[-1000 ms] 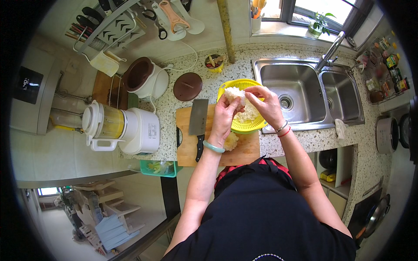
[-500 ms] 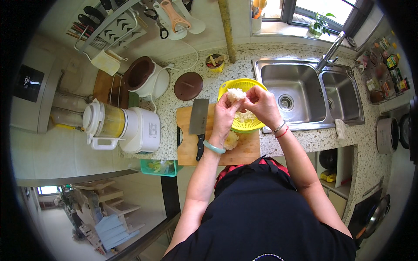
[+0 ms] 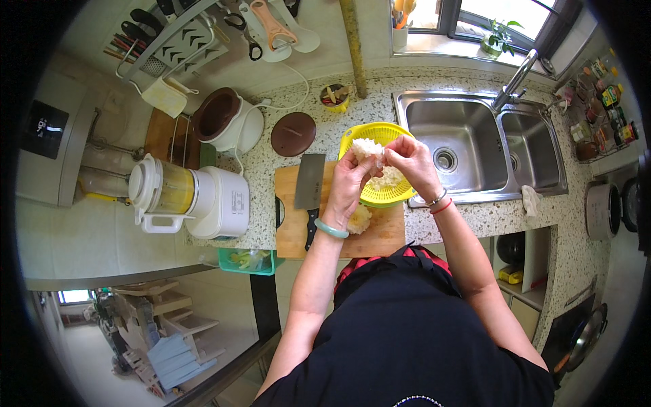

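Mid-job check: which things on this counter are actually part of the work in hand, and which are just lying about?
In use:
- pale, frilly white clump, held in left hand and right hand
- round yellow plastic colander beneath it
- wooden cutting board with another white piece

Lying about:
- steel cleaver, resting on the board
- brown round lid
- white blender
- steel double sink
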The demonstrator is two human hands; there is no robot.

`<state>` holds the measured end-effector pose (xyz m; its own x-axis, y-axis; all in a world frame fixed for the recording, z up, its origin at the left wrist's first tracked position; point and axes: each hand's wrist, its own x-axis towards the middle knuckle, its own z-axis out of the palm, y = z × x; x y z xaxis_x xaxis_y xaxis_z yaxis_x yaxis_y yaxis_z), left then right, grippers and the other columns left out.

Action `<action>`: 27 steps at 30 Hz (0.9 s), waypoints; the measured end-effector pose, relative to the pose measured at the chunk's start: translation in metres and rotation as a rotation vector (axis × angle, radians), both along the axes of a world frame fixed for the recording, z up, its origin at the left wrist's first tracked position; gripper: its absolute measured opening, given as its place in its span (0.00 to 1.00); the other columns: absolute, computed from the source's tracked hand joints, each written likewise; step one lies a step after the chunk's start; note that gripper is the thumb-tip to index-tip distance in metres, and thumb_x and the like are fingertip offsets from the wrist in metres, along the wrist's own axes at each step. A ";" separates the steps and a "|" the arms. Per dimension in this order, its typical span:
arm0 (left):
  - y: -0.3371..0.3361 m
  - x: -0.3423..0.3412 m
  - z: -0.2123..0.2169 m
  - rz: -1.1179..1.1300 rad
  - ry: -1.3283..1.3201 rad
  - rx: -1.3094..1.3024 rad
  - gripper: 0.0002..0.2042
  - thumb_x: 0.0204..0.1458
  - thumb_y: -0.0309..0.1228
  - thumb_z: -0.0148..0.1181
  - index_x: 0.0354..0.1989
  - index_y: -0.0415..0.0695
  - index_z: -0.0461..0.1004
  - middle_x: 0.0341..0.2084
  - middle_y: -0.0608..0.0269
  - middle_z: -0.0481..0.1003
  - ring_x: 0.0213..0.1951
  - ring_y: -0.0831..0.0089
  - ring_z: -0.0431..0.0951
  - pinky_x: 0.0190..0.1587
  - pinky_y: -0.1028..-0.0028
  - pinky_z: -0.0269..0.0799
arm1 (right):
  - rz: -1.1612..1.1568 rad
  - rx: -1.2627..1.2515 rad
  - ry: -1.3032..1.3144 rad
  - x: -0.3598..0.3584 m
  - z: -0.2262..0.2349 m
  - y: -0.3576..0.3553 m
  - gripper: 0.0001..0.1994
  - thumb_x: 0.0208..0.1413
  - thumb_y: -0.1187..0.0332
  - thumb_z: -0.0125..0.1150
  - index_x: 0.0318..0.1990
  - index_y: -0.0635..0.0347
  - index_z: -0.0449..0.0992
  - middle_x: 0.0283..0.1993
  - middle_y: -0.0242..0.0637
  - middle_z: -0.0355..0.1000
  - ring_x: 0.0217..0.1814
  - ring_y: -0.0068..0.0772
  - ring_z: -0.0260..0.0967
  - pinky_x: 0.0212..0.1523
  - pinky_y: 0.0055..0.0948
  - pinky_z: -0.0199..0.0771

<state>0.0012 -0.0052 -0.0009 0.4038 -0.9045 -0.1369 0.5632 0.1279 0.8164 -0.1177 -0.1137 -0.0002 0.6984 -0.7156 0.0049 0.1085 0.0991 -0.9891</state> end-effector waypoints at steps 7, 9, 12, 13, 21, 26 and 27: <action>-0.002 0.002 -0.004 0.021 -0.190 0.036 0.13 0.57 0.26 0.56 0.50 0.39 0.69 0.40 0.63 0.75 0.37 0.78 0.76 0.38 0.77 0.76 | 0.081 -0.070 0.030 -0.002 0.017 0.002 0.09 0.54 0.68 0.60 0.37 0.67 0.73 0.32 0.32 0.73 0.35 0.19 0.70 0.37 0.22 0.73; -0.002 0.001 -0.002 0.029 -0.226 0.041 0.13 0.56 0.25 0.57 0.49 0.39 0.70 0.40 0.64 0.75 0.37 0.79 0.76 0.38 0.78 0.76 | 0.064 -0.168 0.119 -0.002 0.016 0.000 0.09 0.53 0.69 0.60 0.36 0.67 0.73 0.31 0.32 0.73 0.34 0.19 0.70 0.36 0.22 0.73; -0.002 0.001 0.000 0.031 -0.269 0.046 0.12 0.56 0.26 0.57 0.48 0.39 0.70 0.39 0.65 0.75 0.37 0.79 0.77 0.38 0.78 0.76 | 0.024 -0.306 0.198 -0.002 0.018 0.000 0.09 0.52 0.69 0.61 0.34 0.67 0.74 0.29 0.34 0.74 0.32 0.19 0.70 0.35 0.22 0.73; -0.002 0.001 0.000 0.029 -0.282 0.049 0.12 0.56 0.26 0.57 0.48 0.39 0.70 0.39 0.65 0.76 0.37 0.79 0.77 0.38 0.78 0.76 | 0.008 -0.349 0.214 -0.003 0.019 0.000 0.08 0.52 0.69 0.62 0.33 0.67 0.74 0.28 0.34 0.74 0.31 0.19 0.70 0.34 0.22 0.73; 0.000 0.001 0.003 0.019 -0.232 0.057 0.12 0.56 0.27 0.58 0.47 0.39 0.71 0.38 0.64 0.76 0.36 0.78 0.77 0.39 0.77 0.76 | -0.048 -0.419 0.284 0.000 0.030 0.007 0.07 0.48 0.72 0.62 0.29 0.68 0.73 0.26 0.36 0.74 0.28 0.20 0.72 0.32 0.23 0.74; 0.003 0.002 0.000 -0.039 -0.100 0.006 0.12 0.57 0.26 0.56 0.49 0.39 0.70 0.39 0.63 0.76 0.37 0.76 0.77 0.41 0.75 0.76 | -0.074 -0.186 0.101 0.000 0.006 0.001 0.06 0.47 0.74 0.62 0.29 0.68 0.72 0.27 0.34 0.74 0.29 0.20 0.73 0.31 0.22 0.74; 0.004 0.002 -0.002 -0.051 -0.072 -0.004 0.12 0.57 0.26 0.56 0.49 0.39 0.70 0.39 0.63 0.76 0.38 0.76 0.77 0.41 0.75 0.76 | -0.084 -0.156 0.097 0.000 0.001 -0.001 0.06 0.48 0.74 0.61 0.29 0.68 0.72 0.27 0.34 0.74 0.29 0.20 0.73 0.31 0.22 0.74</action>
